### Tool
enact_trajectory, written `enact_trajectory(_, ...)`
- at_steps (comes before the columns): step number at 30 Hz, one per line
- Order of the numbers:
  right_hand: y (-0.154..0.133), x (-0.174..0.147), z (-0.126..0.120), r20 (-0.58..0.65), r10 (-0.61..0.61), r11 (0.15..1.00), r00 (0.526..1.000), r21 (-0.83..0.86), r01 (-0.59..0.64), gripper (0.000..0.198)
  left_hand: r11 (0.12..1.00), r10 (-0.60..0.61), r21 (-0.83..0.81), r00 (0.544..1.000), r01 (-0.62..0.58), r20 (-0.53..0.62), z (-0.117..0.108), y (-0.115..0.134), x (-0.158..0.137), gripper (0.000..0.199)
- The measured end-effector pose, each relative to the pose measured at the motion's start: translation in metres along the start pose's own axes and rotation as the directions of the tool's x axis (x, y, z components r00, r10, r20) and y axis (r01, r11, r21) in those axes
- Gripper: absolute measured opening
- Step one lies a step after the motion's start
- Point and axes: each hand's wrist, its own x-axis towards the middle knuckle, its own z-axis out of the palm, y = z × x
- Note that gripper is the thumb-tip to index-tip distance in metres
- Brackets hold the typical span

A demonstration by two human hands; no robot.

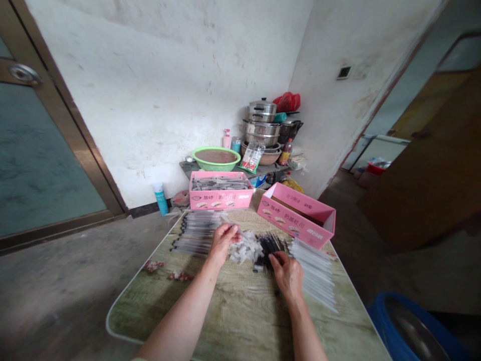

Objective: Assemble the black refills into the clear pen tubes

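Note:
My left hand [223, 243] is closed in a pinch on a translucent pen barrel, which slants up and left from the fingertips. Below those fingers lies a heap of small white, cap-like pieces [246, 248]. My right hand [288, 275] has its fingertips pressed together at the near edge of a pile of thin black sticks, like pen refills [271, 244]; what they pinch is too small to make out. Clear empty barrels [314, 276] lie in a row to the right. Left of my left hand, pens with dark ends [197, 233] lie side by side.
A pink box [221, 199] full of pens stands at the table's far edge. Right of it is another pink box [291, 220], tilted at an angle. Behind are a green basin [216, 164] and stacked pots [262, 131]. A blue tub [413, 326] stands at lower right.

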Motion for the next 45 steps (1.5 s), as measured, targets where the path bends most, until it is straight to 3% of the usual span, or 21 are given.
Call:
enact_trajectory(3, -0.004, -0.002, -0.003, 0.024, -0.019, 0.998, 1.000, -0.056, 0.020, 0.037, 1.000, -0.004, 0.003, 1.000, 0.004, 0.004, 0.000, 0.000, 0.000, 0.045)
enact_trajectory(8, -0.014, -0.008, -0.003, -0.053, -0.101, 0.981, 0.993, 0.160, 0.108, 0.050, 0.999, -0.030, 0.042, 0.997, 0.028, 0.070, 0.002, -0.004, -0.002, 0.045)
enact_trajectory(11, -0.024, -0.012, 0.001, -0.025, -0.224, 0.947, 0.974, 0.229, 0.224, 0.047, 0.996, -0.053, 0.082, 0.992, 0.044, 0.117, 0.007, -0.007, -0.005, 0.044)
enact_trajectory(15, -0.028, -0.013, 0.006, 0.033, -0.308, 0.935, 0.951, 0.195, 0.296, 0.038, 0.993, -0.054, 0.114, 0.989, 0.038, 0.138, 0.011, -0.005, -0.007, 0.044)
enact_trajectory(17, -0.022, -0.012, 0.006, 0.032, -0.313, 0.939, 0.949, 0.160, 0.304, 0.036, 0.997, 0.009, 0.079, 0.997, -0.015, 0.071, 0.007, -0.001, -0.004, 0.044)
enact_trajectory(19, -0.012, -0.008, 0.004, 0.007, -0.288, 0.951, 0.958, 0.115, 0.285, 0.037, 0.993, 0.115, 0.003, 0.990, -0.115, -0.077, -0.002, 0.005, 0.003, 0.044)
enact_trajectory(22, 0.006, -0.003, -0.002, -0.062, -0.203, 0.979, 0.977, 0.017, 0.204, 0.042, 0.965, 0.207, -0.095, 0.931, -0.245, -0.301, -0.019, 0.014, 0.014, 0.046)
enact_trajectory(25, 0.017, 0.001, -0.007, -0.106, -0.096, 0.986, 0.990, -0.143, 0.080, 0.039, 0.956, 0.197, -0.135, 0.913, -0.259, -0.358, -0.026, 0.017, 0.019, 0.048)
enact_trajectory(30, 0.018, 0.002, -0.014, -0.052, -0.021, 0.965, 0.998, -0.263, 0.006, 0.030, 0.988, 0.108, -0.092, 0.983, -0.123, -0.150, -0.015, 0.012, 0.010, 0.048)
enact_trajectory(34, 0.013, 0.000, -0.015, -0.084, -0.017, 0.996, 0.996, -0.083, 0.010, 0.038, 0.999, 0.036, -0.033, 0.998, -0.034, 0.053, -0.005, 0.007, 0.001, 0.045)
enact_trajectory(37, 0.002, -0.003, -0.011, -0.071, -0.038, 0.957, 0.997, 0.283, 0.057, 0.050, 0.999, -0.031, 0.023, 0.973, 0.026, 0.229, 0.001, 0.005, -0.007, 0.042)
enact_trajectory(40, -0.011, -0.005, -0.005, 0.095, -0.095, 0.799, 0.991, 0.601, 0.019, 0.053, 0.994, -0.093, 0.083, 0.918, 0.066, 0.385, 0.008, 0.004, -0.015, 0.039)
enact_trajectory(43, -0.022, -0.007, -0.003, 0.262, -0.196, 0.686, 0.945, 0.725, -0.059, 0.046, 0.987, -0.131, 0.148, 0.864, 0.066, 0.485, 0.015, 0.006, -0.023, 0.037)
enact_trajectory(45, -0.024, -0.008, -0.003, 0.312, -0.217, 0.648, 0.925, 0.755, -0.103, 0.041, 0.983, -0.141, 0.170, 0.854, 0.063, 0.501, 0.017, 0.008, -0.024, 0.038)
